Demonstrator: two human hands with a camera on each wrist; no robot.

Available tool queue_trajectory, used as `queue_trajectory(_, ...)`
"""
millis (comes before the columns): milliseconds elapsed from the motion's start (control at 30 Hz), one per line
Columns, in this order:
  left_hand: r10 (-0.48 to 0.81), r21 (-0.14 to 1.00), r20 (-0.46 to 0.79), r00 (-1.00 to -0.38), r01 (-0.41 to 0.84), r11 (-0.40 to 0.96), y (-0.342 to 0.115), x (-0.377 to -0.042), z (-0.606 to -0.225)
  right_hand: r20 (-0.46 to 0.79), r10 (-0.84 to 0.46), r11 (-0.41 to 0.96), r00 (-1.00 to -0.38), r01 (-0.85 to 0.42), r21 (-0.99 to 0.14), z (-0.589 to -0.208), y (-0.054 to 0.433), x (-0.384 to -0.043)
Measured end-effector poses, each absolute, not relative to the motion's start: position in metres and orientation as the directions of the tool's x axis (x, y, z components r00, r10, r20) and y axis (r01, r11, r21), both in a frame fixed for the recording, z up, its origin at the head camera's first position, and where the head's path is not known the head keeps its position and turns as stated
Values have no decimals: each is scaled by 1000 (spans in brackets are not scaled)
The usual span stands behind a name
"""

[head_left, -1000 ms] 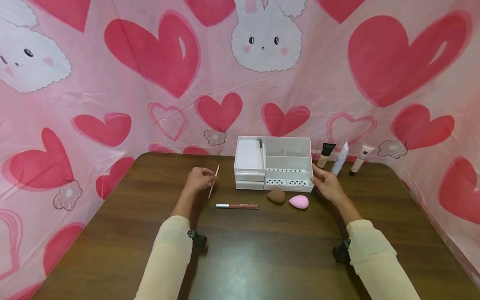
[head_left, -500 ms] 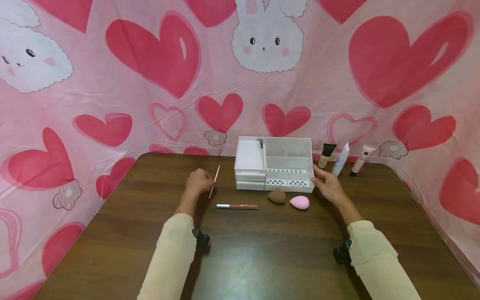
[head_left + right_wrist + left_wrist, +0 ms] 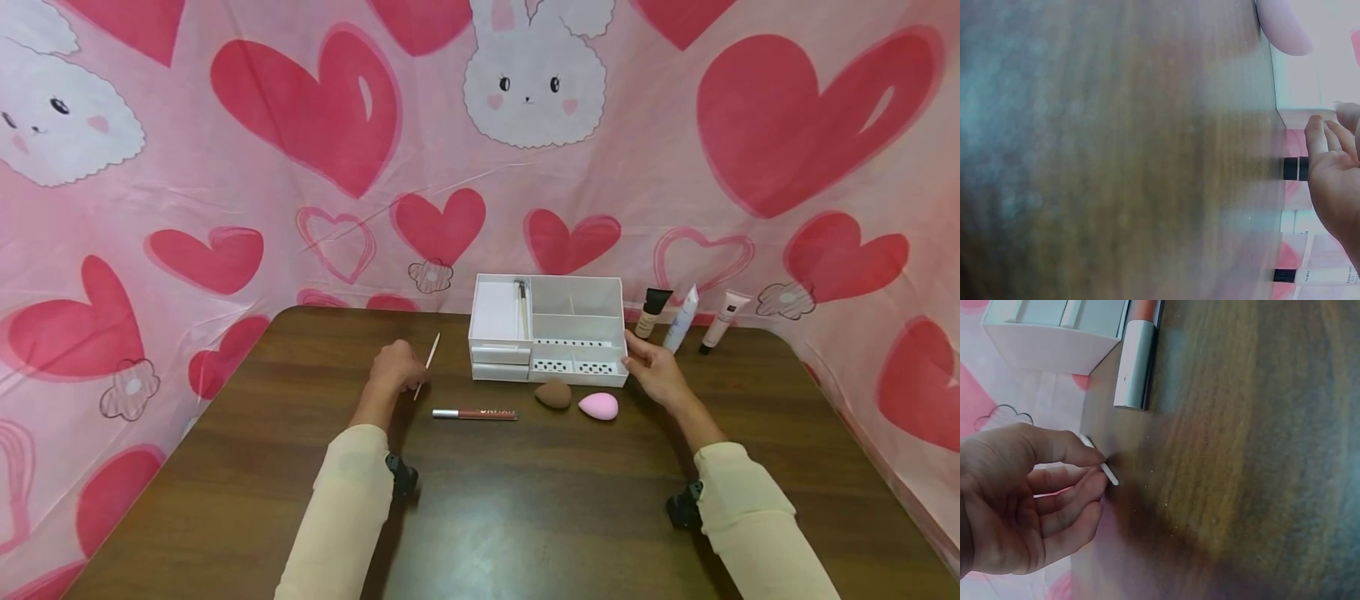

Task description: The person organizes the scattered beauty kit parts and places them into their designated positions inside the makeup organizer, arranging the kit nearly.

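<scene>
My left hand (image 3: 397, 367) is at the near part of a thin white stick (image 3: 432, 350), left of a white organizer (image 3: 501, 310). In the left wrist view, thumb and index fingertip pinch the stick (image 3: 1112, 475) close over the table, its rounded end sticking out past them. My right hand (image 3: 652, 367) rests on the organizer's right side wall, fingers fairly straight and thumb near the front corner. A brush (image 3: 522, 304) lies in the organizer's left top tray. A brown makeup sponge (image 3: 553, 394) and a pink makeup sponge (image 3: 598, 406) sit before the organizer.
A lip gloss tube (image 3: 474, 414) with a silver cap lies in front of the left hand's side. Behind the right hand stand a black-capped tube (image 3: 652, 311), a white tube (image 3: 681, 321) and a pink tube (image 3: 723, 321). A pink heart-print cloth (image 3: 337, 167) hangs behind the table (image 3: 487, 517).
My left hand has slid down along the stick toward its near end, and its fingers have turned downward. The right hand stays at the organizer's side.
</scene>
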State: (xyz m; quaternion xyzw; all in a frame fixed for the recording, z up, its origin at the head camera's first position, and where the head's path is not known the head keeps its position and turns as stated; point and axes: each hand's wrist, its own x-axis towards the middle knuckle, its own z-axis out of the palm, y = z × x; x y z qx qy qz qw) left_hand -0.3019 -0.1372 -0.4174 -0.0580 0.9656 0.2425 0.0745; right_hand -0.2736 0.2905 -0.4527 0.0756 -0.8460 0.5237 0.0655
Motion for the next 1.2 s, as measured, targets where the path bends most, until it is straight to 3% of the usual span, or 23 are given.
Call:
queue_trajectory(700, -111, 331, -144, -983, -154, 931, -131, -303, -422, 173, -52, 437, -983, -178, -882, -454, 291, -275)
queue_trajectory(967, -104, 386, -168, -980, -162, 908, -137, -302, -423, 186, -56, 419, -981, -192, -887, -454, 292, -274)
queue_trajectory(1200, -60, 505, -168, -984, -139, 852, -141, -302, -425, 198, -57, 423, -979, -203, -883, -454, 291, -273)
